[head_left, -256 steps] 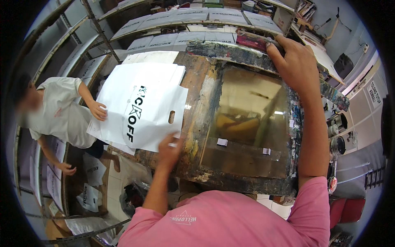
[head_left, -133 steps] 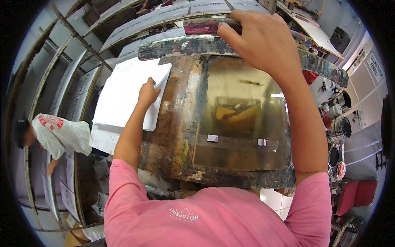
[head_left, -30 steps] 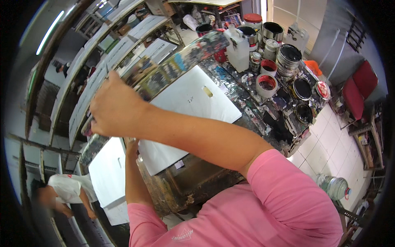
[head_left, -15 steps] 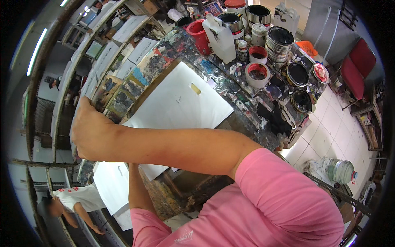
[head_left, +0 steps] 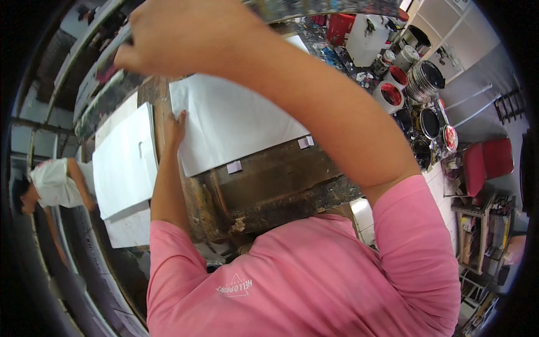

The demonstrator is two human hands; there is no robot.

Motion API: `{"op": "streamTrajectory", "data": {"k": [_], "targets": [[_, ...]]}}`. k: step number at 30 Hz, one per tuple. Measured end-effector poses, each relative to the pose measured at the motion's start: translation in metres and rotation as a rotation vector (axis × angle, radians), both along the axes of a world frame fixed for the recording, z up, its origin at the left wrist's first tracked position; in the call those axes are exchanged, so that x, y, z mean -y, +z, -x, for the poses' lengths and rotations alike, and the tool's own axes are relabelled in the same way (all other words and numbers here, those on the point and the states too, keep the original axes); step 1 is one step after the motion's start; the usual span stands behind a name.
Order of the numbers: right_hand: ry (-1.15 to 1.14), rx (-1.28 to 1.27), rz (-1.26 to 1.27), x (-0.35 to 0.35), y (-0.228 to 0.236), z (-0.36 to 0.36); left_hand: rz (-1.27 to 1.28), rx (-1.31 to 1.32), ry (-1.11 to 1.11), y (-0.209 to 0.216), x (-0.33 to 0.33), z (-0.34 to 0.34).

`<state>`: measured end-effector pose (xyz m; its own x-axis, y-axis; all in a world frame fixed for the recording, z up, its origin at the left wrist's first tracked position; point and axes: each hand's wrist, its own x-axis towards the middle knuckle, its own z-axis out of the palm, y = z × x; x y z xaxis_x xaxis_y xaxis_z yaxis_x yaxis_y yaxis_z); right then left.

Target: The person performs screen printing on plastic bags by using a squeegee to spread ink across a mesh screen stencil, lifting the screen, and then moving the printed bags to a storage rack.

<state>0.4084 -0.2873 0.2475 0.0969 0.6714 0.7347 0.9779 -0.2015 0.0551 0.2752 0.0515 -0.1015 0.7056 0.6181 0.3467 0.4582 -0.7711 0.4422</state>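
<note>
A flat white bag [head_left: 224,129] lies on the worn wooden board [head_left: 269,174] before me. At its left edge my left hand [head_left: 176,128] is closed, with the thumb over the border. My right arm crosses above the bag to the upper left. There my right hand [head_left: 174,36] is raised with curled fingers; what they grip is hidden. Behind that arm, a paint-stained bar [head_left: 331,7] spans the top of the view. A stack of white bags [head_left: 126,163], the top one with a handle slot, lies left of my left forearm.
Two small pale tabs, including one tab [head_left: 234,167], sit along the bag's near edge. Paint cans [head_left: 425,81], a white jug [head_left: 368,39] and tape rolls [head_left: 388,96] crowd the far right. A red chair [head_left: 477,168] stands beyond. Another person [head_left: 56,182] is at the left.
My right hand has moved up and away from the table's left side. My left hand now shows at the bag's edge. The view has shifted, and the stained bar now appears at the top.
</note>
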Motion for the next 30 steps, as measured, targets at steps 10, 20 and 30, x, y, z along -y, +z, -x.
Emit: {"op": "streamTrajectory", "data": {"k": [10, 20, 30], "targets": [[0.038, -0.273, 0.31, -0.027, 0.021, -0.003, -0.175, -0.047, 0.051, 0.008, 0.012, 0.0], [0.015, -0.388, 0.444, -0.037, 0.032, -0.007, -0.037, -0.043, 0.019, 0.009, 0.006, 0.005], [0.007, -0.37, 0.474, -0.035, 0.035, -0.012, -0.098, -0.075, 0.059, 0.009, 0.006, 0.004]]}}
